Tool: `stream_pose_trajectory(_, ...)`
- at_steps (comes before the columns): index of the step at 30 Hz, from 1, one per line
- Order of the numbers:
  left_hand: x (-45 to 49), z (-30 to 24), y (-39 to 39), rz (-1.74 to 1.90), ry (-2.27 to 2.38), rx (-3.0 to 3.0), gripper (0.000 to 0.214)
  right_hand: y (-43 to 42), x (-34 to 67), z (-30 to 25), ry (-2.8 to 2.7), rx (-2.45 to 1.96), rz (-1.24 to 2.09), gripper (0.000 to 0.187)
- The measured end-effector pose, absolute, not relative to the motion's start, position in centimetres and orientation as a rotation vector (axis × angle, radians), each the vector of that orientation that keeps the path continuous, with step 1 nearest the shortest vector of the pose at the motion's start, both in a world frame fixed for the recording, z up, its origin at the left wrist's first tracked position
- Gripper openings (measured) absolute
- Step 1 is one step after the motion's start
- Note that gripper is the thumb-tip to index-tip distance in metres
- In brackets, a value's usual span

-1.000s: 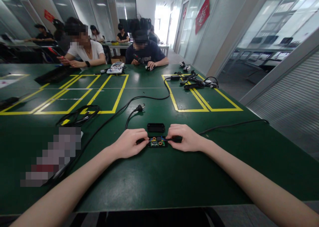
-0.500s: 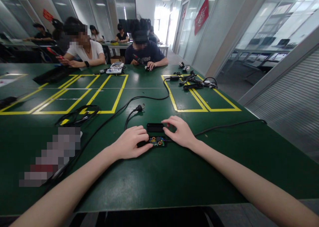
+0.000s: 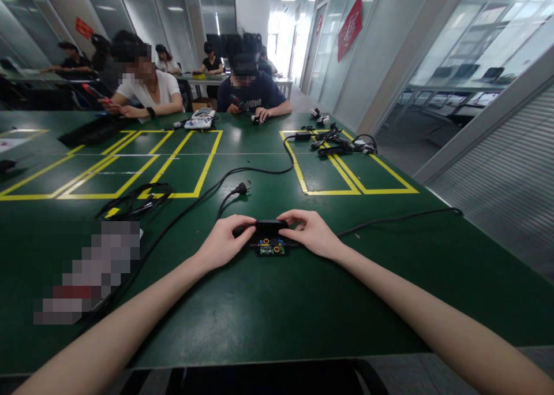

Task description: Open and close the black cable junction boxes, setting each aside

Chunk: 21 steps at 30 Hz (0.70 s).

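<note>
Both my hands grip a black plastic casing half (image 3: 271,227) by its two ends, tilted up just behind a small circuit board. My left hand (image 3: 225,237) pinches its left end between thumb and fingers. At the right end, my right hand (image 3: 308,230) has thumb and fingers closed on it. The circuit board (image 3: 272,246), with copper-coloured coils, lies in a shallow black shell on the table in front of the casing half. A black cable (image 3: 363,226) runs out from the board's right side past my right hand.
A power plug (image 3: 240,189) on a black cord lies beyond my left hand. Coiled cables (image 3: 138,198) are at left, near a blurred-out object (image 3: 95,268). Yellow tape (image 3: 333,192) marks the green table (image 3: 242,320). Adapters and cables (image 3: 333,142) lie at far right. Two people sit across.
My left hand has moved off the circuit board to the casing half's left end. My right hand has closed on the other end, and the casing half is now raised and tilted.
</note>
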<state>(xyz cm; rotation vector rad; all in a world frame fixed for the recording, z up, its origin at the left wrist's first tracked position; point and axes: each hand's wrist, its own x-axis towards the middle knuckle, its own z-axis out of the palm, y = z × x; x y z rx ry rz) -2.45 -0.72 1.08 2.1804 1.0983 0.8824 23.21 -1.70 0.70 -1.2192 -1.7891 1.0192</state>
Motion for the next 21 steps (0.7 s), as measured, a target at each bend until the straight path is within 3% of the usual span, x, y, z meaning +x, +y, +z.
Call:
stream_pose_trajectory(11, -2.8, 2.1, -0.8, 0.777, 0.955, 2.046, 0.023, -2.4, 23.8, 1.1, -1.850, -1.005, 1.141, 0.023)
stream_pose_trajectory(19, -3.1, 2.4, -1.2, 0.737, 0.792, 2.167, 0.014, -2.6, 24.3, 1.8, -2.127, -0.803, 0.960, 0.016)
stream_pose_trajectory(21, -3.1, 2.1, -1.3, 0.719, 0.799, 2.293, 0.023, -2.6, 24.5, 1.8, -2.169, -0.813, 0.907, 0.018)
